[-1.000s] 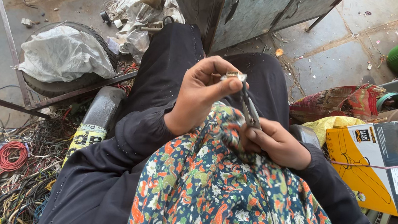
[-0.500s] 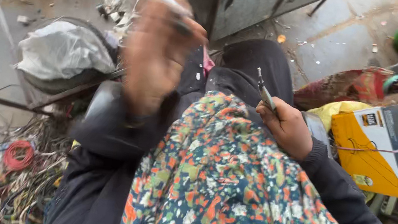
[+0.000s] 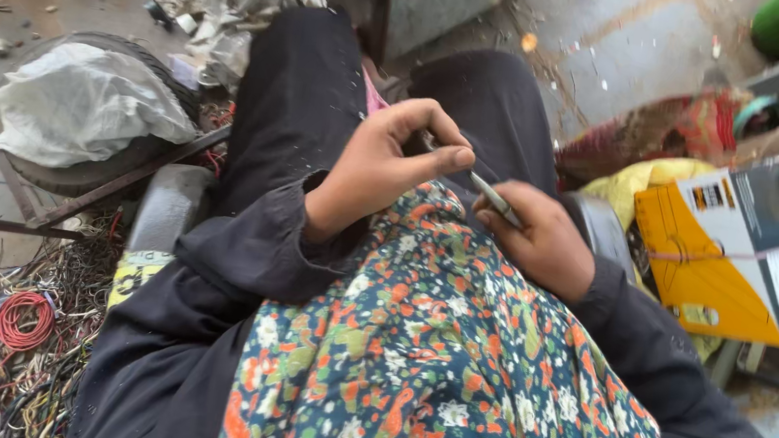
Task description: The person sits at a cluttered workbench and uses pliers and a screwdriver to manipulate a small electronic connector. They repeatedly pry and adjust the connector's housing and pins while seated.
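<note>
While the person sits with knees drawn up, both hands meet low in the lap, just above the hem of a flowered cloth [image 3: 450, 375] that drapes over the legs. Right hand [image 3: 540, 242] is curled shut around a thin grey metal tool [image 3: 494, 198], only its slim upper end poking out past the knuckles, so the rest of it is hidden in the fist. Left hand [image 3: 386, 169] comes in from the other side, thumb and forefinger pinched nearly closed right at the tool's tip; whether something tiny sits between those fingertips, I cannot tell. That tool looks light, stiff and narrow, smooth metal that would likely slip in a loose hold, so a full wrap low on the shaft, as the right hand has it, seems the safe place to hold, leaving the tip free. Off to the person's left lies a tangle of scrap wires [image 3: 26, 353] with a red coil [image 3: 23, 320] among them, and a white sack [image 3: 87, 103] slumps over an old tyre [image 3: 109, 165]. Over on the right, a yellow and black cardboard box [image 3: 752, 254] rests beside the leg, well apart from the hands
</note>
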